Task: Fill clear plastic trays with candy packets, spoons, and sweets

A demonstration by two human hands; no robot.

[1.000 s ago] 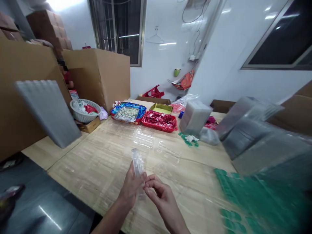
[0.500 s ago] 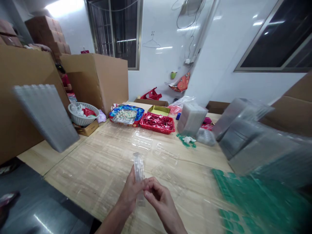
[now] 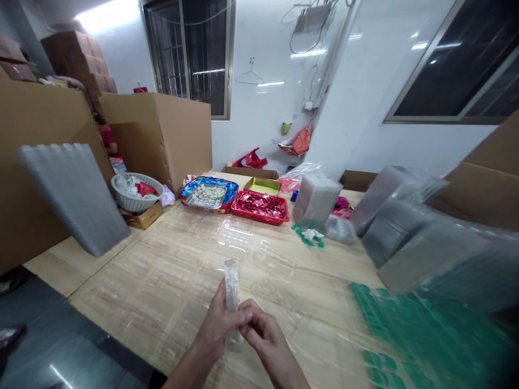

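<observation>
Low in the middle of the view, my left hand (image 3: 217,324) and my right hand (image 3: 261,335) meet over the wooden table (image 3: 162,281). Together they pinch a clear plastic clamshell case (image 3: 232,286), held upright on its edge. My left fingers wrap its lower part from the left. Curled right fingers press on it from the right. Several more empty clear cases (image 3: 235,237) lie flat on the table just beyond.
A red tray of red wrapped sweets (image 3: 263,206), a blue tray (image 3: 208,193) and a yellow-green tray (image 3: 264,186) sit at the far edge. Stacks of clear packaging (image 3: 405,227) fill the right, green stickers (image 3: 389,324) below them. Cardboard boxes (image 3: 162,135), a grey stack (image 3: 73,194), a white basket (image 3: 137,192) and another person stand left.
Both hands have stayed closed on the clear case, which has sunk slightly lower in view as the camera tipped up. My right fingers have closed in tighter against it.
</observation>
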